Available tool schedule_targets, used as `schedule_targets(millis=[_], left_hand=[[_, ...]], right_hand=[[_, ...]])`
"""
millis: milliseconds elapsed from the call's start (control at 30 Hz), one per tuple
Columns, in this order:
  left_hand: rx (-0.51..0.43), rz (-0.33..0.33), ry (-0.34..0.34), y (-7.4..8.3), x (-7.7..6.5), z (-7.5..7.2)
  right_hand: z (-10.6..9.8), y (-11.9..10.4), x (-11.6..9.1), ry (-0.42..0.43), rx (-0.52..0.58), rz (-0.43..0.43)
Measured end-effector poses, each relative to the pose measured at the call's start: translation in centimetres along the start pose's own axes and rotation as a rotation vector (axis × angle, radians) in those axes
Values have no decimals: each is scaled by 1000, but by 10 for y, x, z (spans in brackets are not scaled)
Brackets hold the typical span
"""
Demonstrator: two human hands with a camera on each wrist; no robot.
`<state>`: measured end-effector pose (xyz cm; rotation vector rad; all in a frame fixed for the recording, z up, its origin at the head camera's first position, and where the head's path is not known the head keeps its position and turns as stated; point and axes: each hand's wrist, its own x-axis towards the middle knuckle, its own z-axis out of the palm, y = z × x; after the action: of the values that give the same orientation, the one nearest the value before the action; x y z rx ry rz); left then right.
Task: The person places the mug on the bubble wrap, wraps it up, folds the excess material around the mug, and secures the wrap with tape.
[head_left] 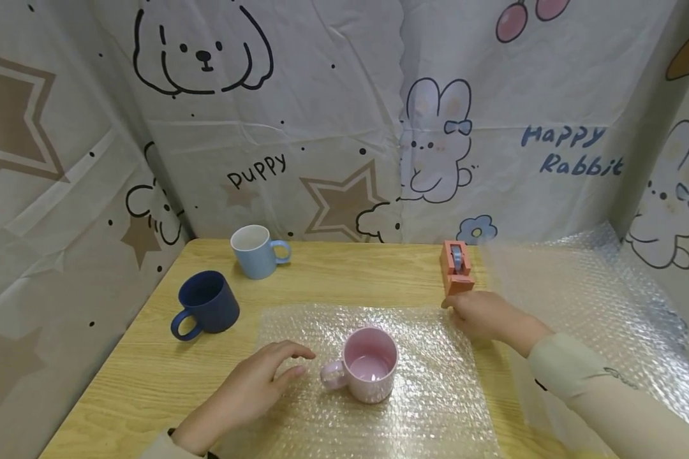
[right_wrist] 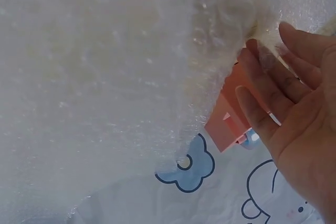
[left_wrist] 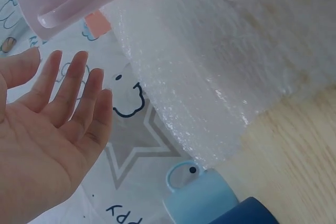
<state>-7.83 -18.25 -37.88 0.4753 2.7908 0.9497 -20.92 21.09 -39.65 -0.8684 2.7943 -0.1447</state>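
In the middle of the wooden worktop (head_left: 344, 274), a pink mug (head_left: 370, 376) stands upright on a sheet of bubble wrap (head_left: 430, 382), its handle turned towards the left hand (head_left: 258, 382). The left forearm slants up from the lower edge, and that hand hangs with its palm facing the mug, thumb parted from the forefinger. Its fingers are extended and gently bent, holding nothing, the tips near the handle but apart from it.

The right arm, in a pale sleeve (head_left: 574, 376), reaches in from the lower right, the back of the wrist upward. The right hand (head_left: 482, 313) is at the sheet's far right corner, just in front of an orange tape dispenser (head_left: 458, 285). From the right wrist its fingers show loosely spread and mostly straight, the thumb standing away from them; whether they touch the film or the dispenser cannot be told.

On the left side, a dark blue mug (head_left: 215, 312) and a light blue mug (head_left: 256, 261) stand upright near each other. More bubble wrap (head_left: 580, 306) spreads along the right side, and a printed cloth (head_left: 321, 83) hangs behind.
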Motion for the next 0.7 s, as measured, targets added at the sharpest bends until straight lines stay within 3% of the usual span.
schedule_targets(millis=[300,700], left_hand=[[-6,8,-4,2,-3,-2],[-21,19,18,1,-1,-3]], right_hand=[[-13,-1,-7,88,31,-56],[-52,-18,-22,111,174,-171]])
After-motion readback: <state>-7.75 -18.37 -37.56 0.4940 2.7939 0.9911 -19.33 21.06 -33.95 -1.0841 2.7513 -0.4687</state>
